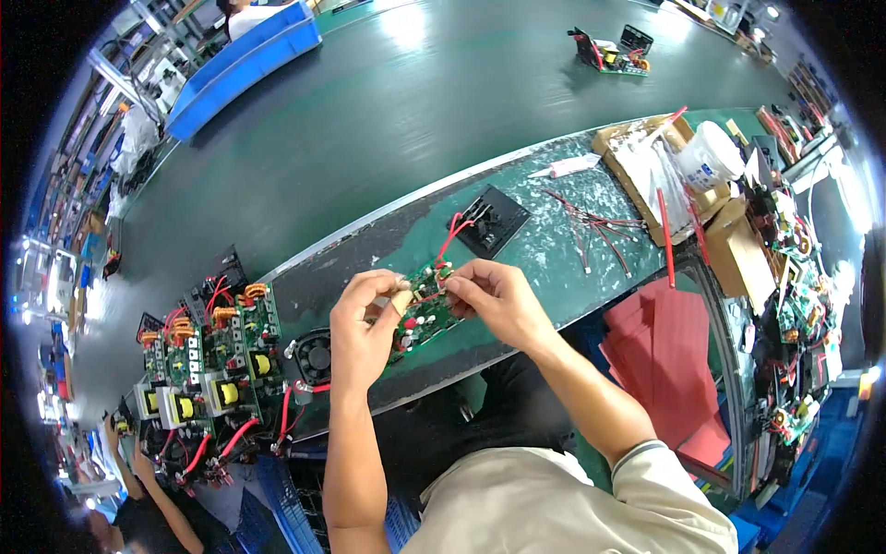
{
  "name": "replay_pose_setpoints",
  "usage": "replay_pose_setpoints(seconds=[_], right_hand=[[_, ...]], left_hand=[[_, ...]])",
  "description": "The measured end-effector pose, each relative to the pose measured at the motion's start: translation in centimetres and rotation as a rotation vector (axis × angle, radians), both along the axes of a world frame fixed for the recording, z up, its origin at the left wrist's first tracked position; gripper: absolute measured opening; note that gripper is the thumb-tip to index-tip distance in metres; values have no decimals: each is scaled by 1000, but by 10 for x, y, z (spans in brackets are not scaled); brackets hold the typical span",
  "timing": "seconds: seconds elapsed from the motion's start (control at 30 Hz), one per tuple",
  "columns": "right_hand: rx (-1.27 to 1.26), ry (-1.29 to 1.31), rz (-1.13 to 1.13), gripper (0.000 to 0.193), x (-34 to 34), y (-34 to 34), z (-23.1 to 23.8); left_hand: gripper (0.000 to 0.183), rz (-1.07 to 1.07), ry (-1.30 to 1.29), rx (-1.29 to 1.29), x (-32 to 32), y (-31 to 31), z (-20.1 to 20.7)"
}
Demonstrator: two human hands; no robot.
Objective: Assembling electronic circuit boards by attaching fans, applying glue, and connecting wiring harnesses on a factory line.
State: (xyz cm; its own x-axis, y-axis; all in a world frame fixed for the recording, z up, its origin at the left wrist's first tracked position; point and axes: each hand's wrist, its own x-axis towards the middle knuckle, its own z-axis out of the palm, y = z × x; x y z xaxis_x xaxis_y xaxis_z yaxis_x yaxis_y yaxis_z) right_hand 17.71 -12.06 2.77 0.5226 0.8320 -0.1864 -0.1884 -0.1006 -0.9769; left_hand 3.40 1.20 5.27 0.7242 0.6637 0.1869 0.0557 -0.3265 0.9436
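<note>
A green circuit board lies on the bench in front of me, partly covered by my hands. My left hand is closed in a pinch above its left part, with a yellowish covering at one fingertip. From the other side my right hand pinches close to the board's far right part. A thin red wire stretches between the fingertips of both hands; its ends are hidden. Thicker red leads rise from the board toward a black plate-like part just beyond it. A black fan sits beside my left hand.
Several assembled boards stand at the left. On the bench's right lie loose wires, a white tube and a cardboard box with a white tub. Beyond run a dark belt and blue bin. Red sheets lie right.
</note>
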Motion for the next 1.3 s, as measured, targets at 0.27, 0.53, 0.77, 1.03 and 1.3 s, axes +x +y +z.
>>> replay_pose_setpoints(seconds=[0.27, 0.53, 0.77, 1.03, 1.3], right_hand=[[117, -602, 62, 18, 37, 9, 23], [-566, -1263, 646, 80, 161, 57, 42], [-435, -1459, 850, 103, 161, 33, 26], [-227, -1263, 701, 65, 153, 23, 41], [-15, -871, 556, 15, 50, 22, 56]], left_hand=[[9, -60, 168, 39, 8, -5, 3], [18, 14, 30, -46, 6, 8, -2], [19, -28, 14, -13, 4, 8, -6], [18, 13, -43, -88, 0, 13, -8], [21, -53, 93, 271, 10, -3, 4]])
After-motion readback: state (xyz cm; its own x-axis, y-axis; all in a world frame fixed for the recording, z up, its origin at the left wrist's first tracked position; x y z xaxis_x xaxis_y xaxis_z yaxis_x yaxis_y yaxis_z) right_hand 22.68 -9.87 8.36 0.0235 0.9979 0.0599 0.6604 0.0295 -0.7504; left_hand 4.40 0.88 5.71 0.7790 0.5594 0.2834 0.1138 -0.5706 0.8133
